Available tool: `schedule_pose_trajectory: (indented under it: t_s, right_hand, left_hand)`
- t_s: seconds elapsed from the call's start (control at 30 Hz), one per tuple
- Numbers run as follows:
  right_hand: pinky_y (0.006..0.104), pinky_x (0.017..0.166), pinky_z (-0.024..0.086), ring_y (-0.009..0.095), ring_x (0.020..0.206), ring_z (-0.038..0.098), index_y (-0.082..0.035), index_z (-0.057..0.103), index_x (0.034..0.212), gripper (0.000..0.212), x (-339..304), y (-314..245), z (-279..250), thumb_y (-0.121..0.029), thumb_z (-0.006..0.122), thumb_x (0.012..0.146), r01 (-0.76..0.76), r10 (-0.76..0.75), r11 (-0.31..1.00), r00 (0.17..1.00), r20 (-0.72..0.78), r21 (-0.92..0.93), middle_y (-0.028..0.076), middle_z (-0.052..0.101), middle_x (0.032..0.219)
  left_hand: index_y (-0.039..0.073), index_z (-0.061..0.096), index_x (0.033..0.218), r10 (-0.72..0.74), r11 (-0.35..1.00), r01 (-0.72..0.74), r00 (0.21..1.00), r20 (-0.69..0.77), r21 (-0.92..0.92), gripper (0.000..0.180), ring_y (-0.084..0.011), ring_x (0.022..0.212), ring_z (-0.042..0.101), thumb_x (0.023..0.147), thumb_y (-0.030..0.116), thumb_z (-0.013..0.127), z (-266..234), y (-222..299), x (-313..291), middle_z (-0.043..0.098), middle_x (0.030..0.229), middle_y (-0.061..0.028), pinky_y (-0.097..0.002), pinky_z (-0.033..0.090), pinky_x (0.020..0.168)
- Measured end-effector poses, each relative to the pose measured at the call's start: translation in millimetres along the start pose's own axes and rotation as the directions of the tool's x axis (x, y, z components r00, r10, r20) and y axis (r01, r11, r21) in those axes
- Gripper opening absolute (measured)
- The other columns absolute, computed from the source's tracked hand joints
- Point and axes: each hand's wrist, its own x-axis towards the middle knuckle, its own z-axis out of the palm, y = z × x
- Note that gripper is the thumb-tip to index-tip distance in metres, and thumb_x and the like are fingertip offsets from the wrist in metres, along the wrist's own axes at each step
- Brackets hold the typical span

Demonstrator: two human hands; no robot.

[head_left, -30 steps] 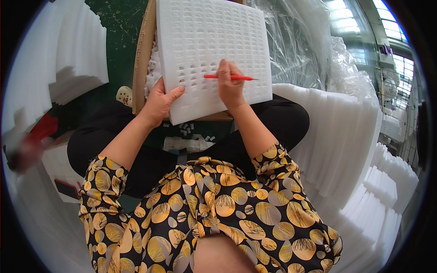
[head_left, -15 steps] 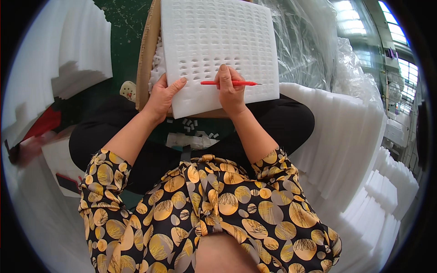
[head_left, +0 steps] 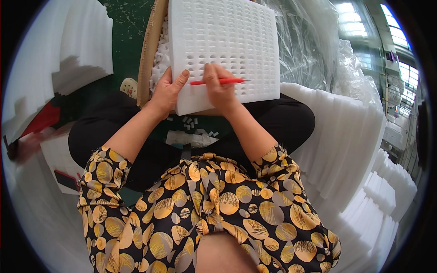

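Observation:
A white foam block (head_left: 255,86) with rows of small slots leans over a cardboard box in front of me. Slots in several near rows look dark and hollow; those farther up look pale. My left hand (head_left: 165,94) grips the block's left edge, thumb on top and fingers behind. Held in my closed right hand (head_left: 221,93) is a slim red pen-like tool (head_left: 233,80), lying crosswise over the near slots with its thin tip toward the right. Whether the hand touches the foam I cannot tell.
Small white foam bits (head_left: 162,57) fill the cardboard box (head_left: 146,54); more scraps (head_left: 188,122) lie on the green floor between my legs. Stacked foam sheets (head_left: 332,136) stand at my right, others (head_left: 84,41) at far left. Clear plastic wrap (head_left: 305,45) lies beyond the box.
My right hand has moved left across the foam with the red tool. The block's left side and my left hand have shifted slightly right, showing more bits in the box.

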Motion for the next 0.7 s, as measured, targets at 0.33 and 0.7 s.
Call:
schedule_pose_trajectory:
  t_s: [0.33,0.7]
  right_hand:
    - [0.0221,0.055,0.033,0.009,0.056,0.037,-0.005,0.048,0.063,0.034,0,-2,-26,-0.019,0.047,0.095,-0.041,0.064,0.994,0.966,-0.249,0.098,0.0,0.045,0.058]
    - [0.0228,0.054,0.035,0.009,0.054,0.037,-0.005,0.047,0.061,0.035,-8,11,-33,-0.017,0.048,0.094,-0.056,0.054,0.998,0.984,-0.171,-0.008,-0.001,0.043,0.055]
  left_hand:
    - [0.005,0.048,0.124,-0.113,0.985,0.106,0.993,-0.041,-0.134,0.039,-0.0173,0.083,0.063,0.093,0.029,0.057,-14,-1,10,0.062,0.106,-0.0106,-0.0278,0.054,0.07]
    - [0.0,0.052,0.117,-0.237,0.969,0.233,0.971,-0.045,-0.078,0.041,-0.019,0.083,0.065,0.087,0.024,0.066,-7,0,2,0.064,0.101,-0.0134,-0.027,0.055,0.07]
